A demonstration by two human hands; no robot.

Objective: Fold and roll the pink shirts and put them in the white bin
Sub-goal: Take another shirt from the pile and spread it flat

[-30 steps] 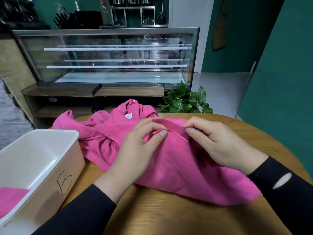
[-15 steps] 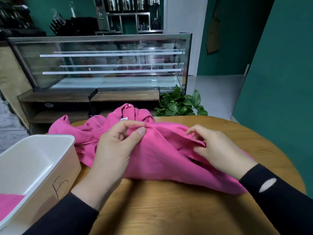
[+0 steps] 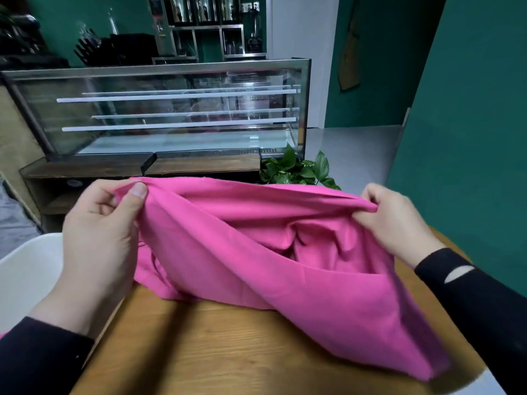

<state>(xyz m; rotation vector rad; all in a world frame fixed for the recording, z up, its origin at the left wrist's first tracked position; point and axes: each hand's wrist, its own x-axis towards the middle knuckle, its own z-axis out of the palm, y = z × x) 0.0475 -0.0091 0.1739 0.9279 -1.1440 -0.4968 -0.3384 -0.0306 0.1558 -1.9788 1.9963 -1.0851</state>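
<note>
Above the worktop (image 3: 228,352), left hand (image 3: 97,238) and right hand (image 3: 396,220) each pinch an upper corner of the pink shirt (image 3: 256,252), its lower folds resting on wood; bin (image 3: 25,275) at left.

A crumpled bright pink cotton shirt (image 3: 256,252) fills the centre, lifted at its top edge and sagging onto the round light-wood table (image 3: 214,352) towards six o'clock. The left hand (image 3: 99,232), at nine o'clock, pinches one upper corner between thumb and fingers; the right hand (image 3: 396,220), at three o'clock, grips the other. A white plastic bin (image 3: 25,275) sits at eight o'clock. At twelve stands a glass display case (image 3: 171,109), with a green leafy plant (image 3: 296,169) beside it.
</note>
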